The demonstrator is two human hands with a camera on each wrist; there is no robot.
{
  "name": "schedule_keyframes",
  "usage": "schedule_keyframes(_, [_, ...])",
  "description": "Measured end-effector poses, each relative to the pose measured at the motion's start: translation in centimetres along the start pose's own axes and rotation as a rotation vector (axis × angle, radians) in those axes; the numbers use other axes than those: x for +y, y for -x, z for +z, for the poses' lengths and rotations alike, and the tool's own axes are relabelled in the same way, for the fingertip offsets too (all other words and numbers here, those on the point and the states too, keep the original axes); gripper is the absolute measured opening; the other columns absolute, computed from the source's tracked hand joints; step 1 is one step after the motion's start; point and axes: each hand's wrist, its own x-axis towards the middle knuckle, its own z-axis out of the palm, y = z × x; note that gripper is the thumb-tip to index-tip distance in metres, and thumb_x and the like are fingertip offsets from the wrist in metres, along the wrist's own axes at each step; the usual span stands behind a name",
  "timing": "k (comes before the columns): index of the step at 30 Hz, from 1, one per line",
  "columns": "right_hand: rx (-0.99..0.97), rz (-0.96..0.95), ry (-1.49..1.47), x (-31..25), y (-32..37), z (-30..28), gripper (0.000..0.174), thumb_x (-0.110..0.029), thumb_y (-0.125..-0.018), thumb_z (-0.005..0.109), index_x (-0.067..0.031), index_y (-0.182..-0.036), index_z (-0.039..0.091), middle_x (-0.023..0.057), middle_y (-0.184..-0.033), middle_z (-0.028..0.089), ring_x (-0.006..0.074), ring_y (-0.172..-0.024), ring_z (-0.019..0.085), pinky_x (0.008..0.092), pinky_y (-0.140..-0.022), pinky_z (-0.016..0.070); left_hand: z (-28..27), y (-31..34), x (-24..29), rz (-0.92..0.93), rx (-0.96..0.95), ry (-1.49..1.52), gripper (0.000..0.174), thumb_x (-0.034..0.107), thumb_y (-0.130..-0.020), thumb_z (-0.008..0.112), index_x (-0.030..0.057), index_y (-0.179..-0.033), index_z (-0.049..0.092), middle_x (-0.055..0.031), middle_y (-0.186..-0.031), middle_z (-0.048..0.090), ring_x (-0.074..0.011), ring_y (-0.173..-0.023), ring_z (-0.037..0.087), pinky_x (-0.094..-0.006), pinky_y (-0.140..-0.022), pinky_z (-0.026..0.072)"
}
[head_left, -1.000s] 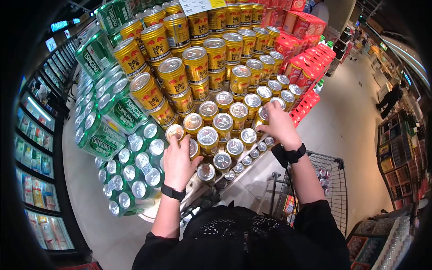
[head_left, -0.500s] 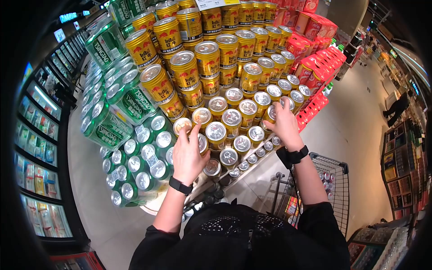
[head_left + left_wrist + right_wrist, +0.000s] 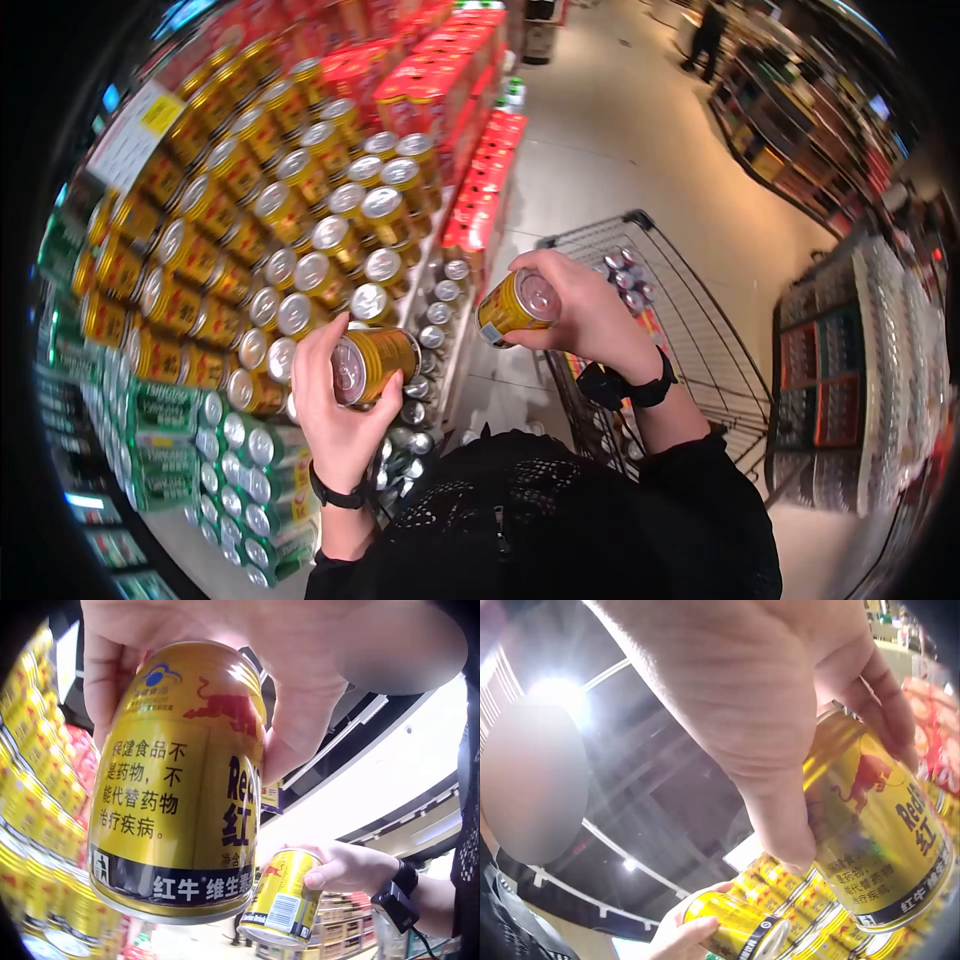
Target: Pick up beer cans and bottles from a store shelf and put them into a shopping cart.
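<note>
In the head view the left hand [image 3: 335, 415] grips a gold can [image 3: 378, 364], which lies tilted just in front of the stacked gold cans [image 3: 312, 275]. The right hand [image 3: 592, 318] holds a second gold can [image 3: 515, 305] by its top end, over the floor between the stack and the cart. The left wrist view shows the left hand's can [image 3: 176, 787] close up, with red bull print and black lower band; the other can [image 3: 283, 900] is behind it. Fingers and thumb wrap the right hand's can [image 3: 877, 817] in the right wrist view.
A wire shopping cart [image 3: 690, 345] with some canned packs [image 3: 627, 280] stands right of the stack. Green can packs [image 3: 165, 450] are at lower left, red cartons [image 3: 440, 90] at the back. A shelf of bottles [image 3: 860, 370] stands far right.
Both hands have come away from the stack, each now with a gold can. The right hand moved toward the cart. The head view has turned right.
</note>
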Motion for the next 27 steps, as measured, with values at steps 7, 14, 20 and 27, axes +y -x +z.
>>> schedule_keyframes(7, [0.279,0.421,0.173,5.1,16.0,-9.0,0.063,-0.021,-0.063,0.09,-0.0077,-0.114,0.057,0.0113,-0.104,0.065,0.0293,-0.097,0.065,0.0362,-0.085,0.0508,15.4,-3.1,7.6,0.357,-0.411,0.283,0.067,0.011,-0.064,0.084,0.0037,-0.124,0.058,-0.0153,-0.115,0.06,-0.0354,-0.109,0.057,-0.0426,-0.095,0.0455])
schedule_keyframes(14, [0.378,0.808,0.237,12.4,28.3,-9.9,0.061,-0.022,-0.061,0.087,-0.008,-0.112,0.057,0.0123,-0.101,0.065,0.0312,-0.097,0.064,0.0384,-0.083,0.0511,32.7,-0.4,15.7,0.652,-0.82,0.444,0.06,0.018,-0.066,0.084,0.0038,-0.117,0.057,-0.0137,-0.11,0.058,-0.0356,-0.104,0.057,-0.0428,-0.089,0.0486])
schedule_keyframes(20, [0.456,0.919,0.292,20.5,34.4,-3.0,0.065,-0.023,-0.058,0.087,-0.0067,-0.113,0.057,0.0155,-0.106,0.063,0.0366,-0.099,0.063,0.0438,-0.084,0.0514,46.5,7.0,17.7,0.795,-1.181,0.279,0.056,0.028,-0.063,0.083,0.0043,-0.106,0.055,-0.0147,-0.106,0.058,-0.037,-0.1,0.058,-0.045,-0.085,0.0503])
schedule_keyframes(27, [0.412,1.234,0.396,25.6,39.0,3.8,0.051,-0.023,-0.071,0.079,-0.0069,-0.114,0.057,0.0144,-0.111,0.06,0.0349,-0.102,0.061,0.0443,-0.086,0.0535,55.7,15.6,14.5,0.825,-1.454,0.053,0.064,0.03,-0.065,0.082,0.0019,-0.111,0.048,-0.0217,-0.113,0.058,-0.041,-0.107,0.056,-0.0486,-0.089,0.0512])
